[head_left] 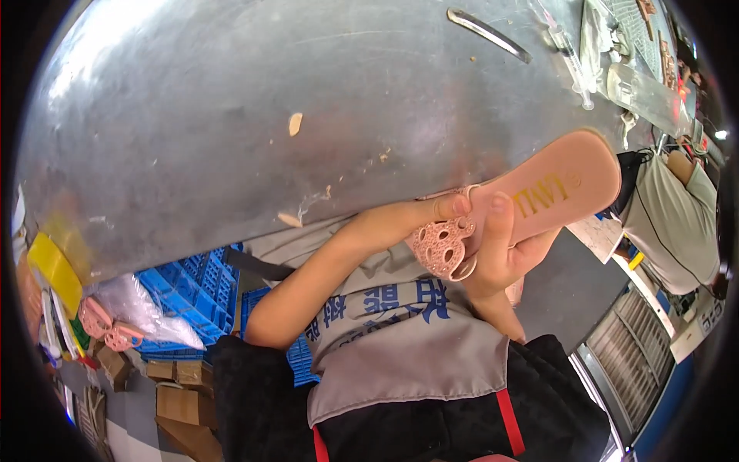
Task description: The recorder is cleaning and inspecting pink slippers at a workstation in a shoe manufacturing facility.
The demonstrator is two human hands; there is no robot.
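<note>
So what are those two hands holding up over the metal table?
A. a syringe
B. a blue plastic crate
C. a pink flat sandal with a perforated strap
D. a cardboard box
C: the left hand and right hand both grip a pink sandal, its sole facing up and its perforated strap between the fingers, above the metal table.

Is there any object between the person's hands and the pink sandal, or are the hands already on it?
Nothing stands between them. The right hand holds the pink sandal from below, thumb on the insole. The left hand touches its perforated strap with the fingertips. The sandal is lifted above the metal table.
</note>
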